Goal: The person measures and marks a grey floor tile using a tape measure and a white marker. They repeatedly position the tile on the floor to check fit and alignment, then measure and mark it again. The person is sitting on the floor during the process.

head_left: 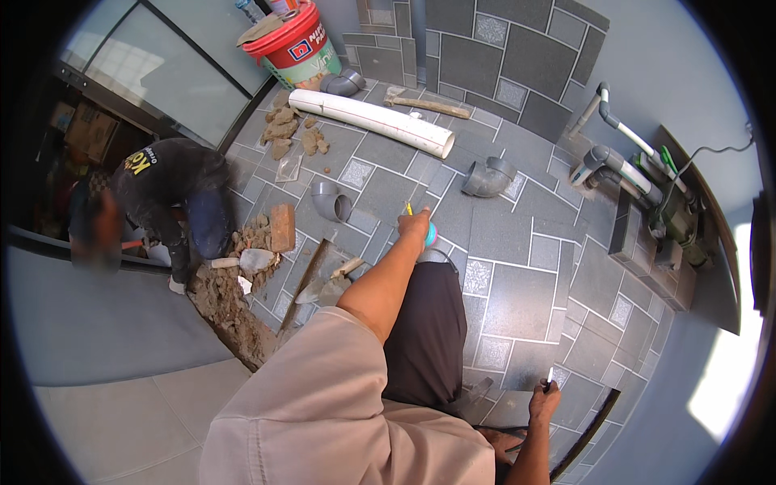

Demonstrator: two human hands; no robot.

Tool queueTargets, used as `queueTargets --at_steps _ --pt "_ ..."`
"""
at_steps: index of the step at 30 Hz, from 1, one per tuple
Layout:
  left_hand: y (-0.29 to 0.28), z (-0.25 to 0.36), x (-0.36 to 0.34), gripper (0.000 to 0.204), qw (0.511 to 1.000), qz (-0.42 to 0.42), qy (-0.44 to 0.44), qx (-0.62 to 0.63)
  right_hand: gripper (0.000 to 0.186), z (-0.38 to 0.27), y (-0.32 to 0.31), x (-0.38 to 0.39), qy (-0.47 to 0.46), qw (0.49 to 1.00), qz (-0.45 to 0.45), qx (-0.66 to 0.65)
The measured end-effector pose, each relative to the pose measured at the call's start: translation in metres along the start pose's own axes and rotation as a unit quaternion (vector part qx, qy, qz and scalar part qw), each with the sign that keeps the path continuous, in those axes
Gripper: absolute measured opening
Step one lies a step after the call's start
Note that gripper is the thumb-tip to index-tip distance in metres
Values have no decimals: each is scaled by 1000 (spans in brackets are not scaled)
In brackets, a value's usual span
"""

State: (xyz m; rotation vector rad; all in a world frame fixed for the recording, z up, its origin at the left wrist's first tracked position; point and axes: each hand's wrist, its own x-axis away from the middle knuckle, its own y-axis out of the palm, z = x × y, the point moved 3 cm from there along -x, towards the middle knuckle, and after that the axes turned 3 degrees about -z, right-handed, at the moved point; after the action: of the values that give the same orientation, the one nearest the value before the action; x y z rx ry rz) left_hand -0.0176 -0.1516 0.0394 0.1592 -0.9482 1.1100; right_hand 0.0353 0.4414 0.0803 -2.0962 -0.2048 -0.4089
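My left hand point(414, 225) reaches forward over my dark-clad knee, its fingers closed on a small yellow object point(409, 208). A turquoise and pink round item point(430, 234) sits against that hand; I cannot make out what it is. Low at the right, my right hand point(544, 396) grips a slim white and dark object point(550, 376), too small to name. Left of my knee lie a trowel point(311, 294) and a wooden handle point(349, 265) beside a narrow slot in the grey tiles point(517, 299). Two grey pipe elbows point(327, 202) point(485, 179) lie farther forward.
A crouching co-worker point(162, 202) is at left by a rubble-filled trench point(230, 319), brick point(282, 227) and shovel point(257, 259). A white pipe point(372, 121), bucket point(303, 65) and leaning tile panels point(513, 56) are at back. Plumbing with a pump point(671, 218) stands right.
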Motion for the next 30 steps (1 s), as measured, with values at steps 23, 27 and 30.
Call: queueTargets --at_steps 23,27,30 --pt "9 40 -10 64 713 36 555 -427 26 15 -24 16 27 993 87 70" --pt "28 7 -14 64 720 -13 554 -417 27 -51 -46 -4 -83 987 78 112" --pt "26 0 -18 63 712 15 576 -402 27 -113 -61 -25 -128 975 67 169"
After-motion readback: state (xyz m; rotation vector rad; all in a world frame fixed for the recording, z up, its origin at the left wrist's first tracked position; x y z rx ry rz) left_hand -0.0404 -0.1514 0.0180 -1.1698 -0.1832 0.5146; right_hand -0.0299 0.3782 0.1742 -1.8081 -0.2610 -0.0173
